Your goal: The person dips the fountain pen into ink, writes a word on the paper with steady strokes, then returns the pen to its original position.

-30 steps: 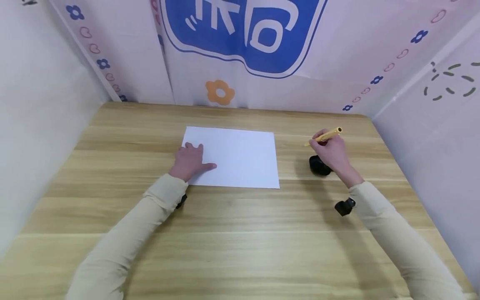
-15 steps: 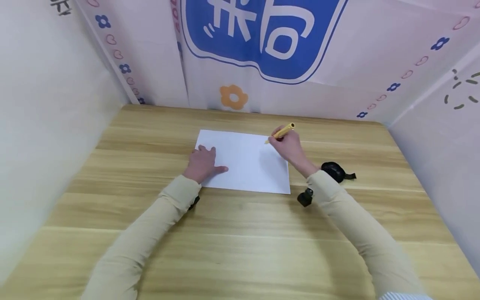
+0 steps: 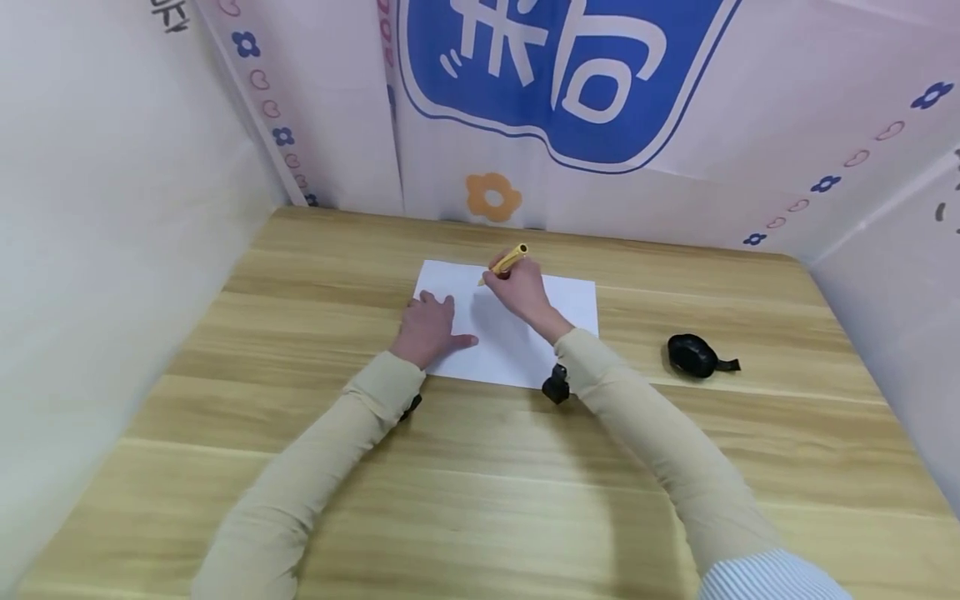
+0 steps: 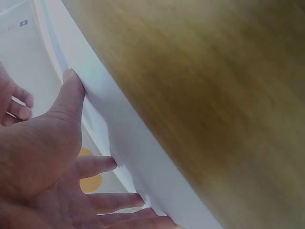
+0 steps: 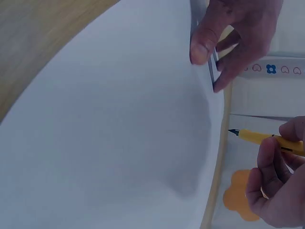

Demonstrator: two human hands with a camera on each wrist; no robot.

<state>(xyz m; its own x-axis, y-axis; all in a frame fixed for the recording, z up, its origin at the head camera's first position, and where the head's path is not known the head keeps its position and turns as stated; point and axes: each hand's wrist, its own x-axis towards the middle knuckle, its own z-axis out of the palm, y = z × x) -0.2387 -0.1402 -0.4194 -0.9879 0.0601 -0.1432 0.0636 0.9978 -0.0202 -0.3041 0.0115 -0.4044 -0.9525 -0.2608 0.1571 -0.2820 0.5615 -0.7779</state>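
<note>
A sheet of white paper (image 3: 491, 354) lies on the wooden table. My left hand (image 3: 429, 331) rests on its left part, fingers spread and thumb out to the side; the left wrist view shows the fingertips (image 4: 110, 163) touching the sheet. Between thumb and fingers my right hand (image 3: 522, 292) pinches a yellow fountain pen (image 3: 510, 261), over the upper middle of the paper. In the right wrist view the dark nib (image 5: 234, 131) points toward the sheet and appears apart from it. No marks show on the paper.
To the right of the paper lies a black rounded object (image 3: 692, 356) with a short strap. A small black camera (image 3: 556, 385) hangs at the right cuff. A printed cloth wall (image 3: 660, 200) stands behind the table (image 3: 480, 467), with pale walls at both sides.
My right hand has carried the pen leftward, from beside the sheet to above its upper middle. The left hand has stayed on the paper. The head view has shifted a little.
</note>
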